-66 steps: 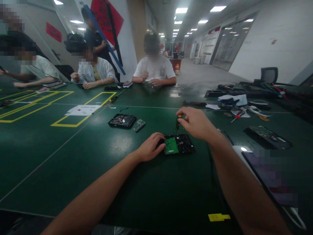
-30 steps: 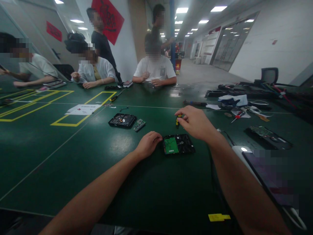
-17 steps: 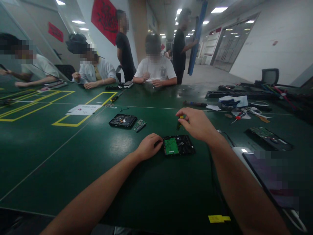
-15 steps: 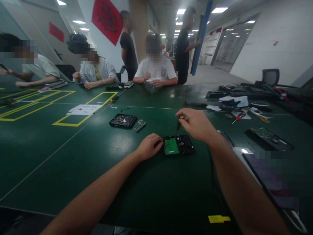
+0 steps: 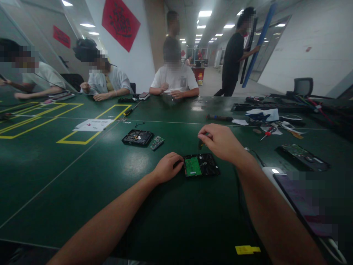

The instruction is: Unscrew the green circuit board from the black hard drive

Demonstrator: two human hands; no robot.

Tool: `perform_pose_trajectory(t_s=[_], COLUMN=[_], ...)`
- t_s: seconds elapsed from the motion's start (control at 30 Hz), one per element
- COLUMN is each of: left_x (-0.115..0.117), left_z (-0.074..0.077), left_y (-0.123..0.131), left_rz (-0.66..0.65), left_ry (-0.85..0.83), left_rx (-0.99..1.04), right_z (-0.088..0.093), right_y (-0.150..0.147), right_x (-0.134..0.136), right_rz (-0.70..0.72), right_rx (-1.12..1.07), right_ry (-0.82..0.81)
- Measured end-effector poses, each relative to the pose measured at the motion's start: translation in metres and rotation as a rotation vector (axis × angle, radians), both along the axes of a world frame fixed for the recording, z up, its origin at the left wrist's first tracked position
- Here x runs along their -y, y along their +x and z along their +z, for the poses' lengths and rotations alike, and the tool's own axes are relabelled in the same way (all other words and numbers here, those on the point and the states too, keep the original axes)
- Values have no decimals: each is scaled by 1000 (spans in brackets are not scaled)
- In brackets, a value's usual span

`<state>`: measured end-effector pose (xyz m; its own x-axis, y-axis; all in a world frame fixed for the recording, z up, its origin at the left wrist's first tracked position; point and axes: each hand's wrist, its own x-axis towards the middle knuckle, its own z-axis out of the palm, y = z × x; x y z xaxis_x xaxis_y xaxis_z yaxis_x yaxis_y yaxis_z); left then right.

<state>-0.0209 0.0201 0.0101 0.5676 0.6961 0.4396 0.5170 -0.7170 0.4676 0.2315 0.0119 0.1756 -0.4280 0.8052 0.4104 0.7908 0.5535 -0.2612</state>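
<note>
In front of me a black hard drive with a green circuit board on its upper face lies flat on the table. My left hand grips its left edge, fingers curled. Above the drive's far edge, my right hand pinches a small dark screwdriver held upright; its tip is hard to make out against the drive and table. Farther left lie another black hard drive and, beside it, a loose circuit board.
A third drive and a tablet-like screen lie to the right. Behind them are a red screwdriver, cloth and cables. A paper sheet and yellow screwdriver sit far left. Several people are across the table.
My right hand has dropped slightly with the screwdriver, its fingers closing over the handle's top. My left hand stays on the drive. Two people standing in the background have moved right.
</note>
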Motion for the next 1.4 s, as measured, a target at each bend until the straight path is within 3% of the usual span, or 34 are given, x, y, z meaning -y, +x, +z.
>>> perform_pose_trajectory(t_s=[0.57,1.0,1.2,1.4], left_x=[2,2,4,10], left_z=[2,0,6,16], left_y=[2,2,3,4], left_rz=[12,13,-11,-112], left_ry=[-10,3,23,26], left_rx=[6,25,29,0], right_z=[2,2,2,0], right_y=[-1,0,1,-1], right_x=[6,4,2,2], right_rz=[-117,-49,-52,-162], right_rx=[24,33,72,58], right_ry=[-21,-7,-16,-21])
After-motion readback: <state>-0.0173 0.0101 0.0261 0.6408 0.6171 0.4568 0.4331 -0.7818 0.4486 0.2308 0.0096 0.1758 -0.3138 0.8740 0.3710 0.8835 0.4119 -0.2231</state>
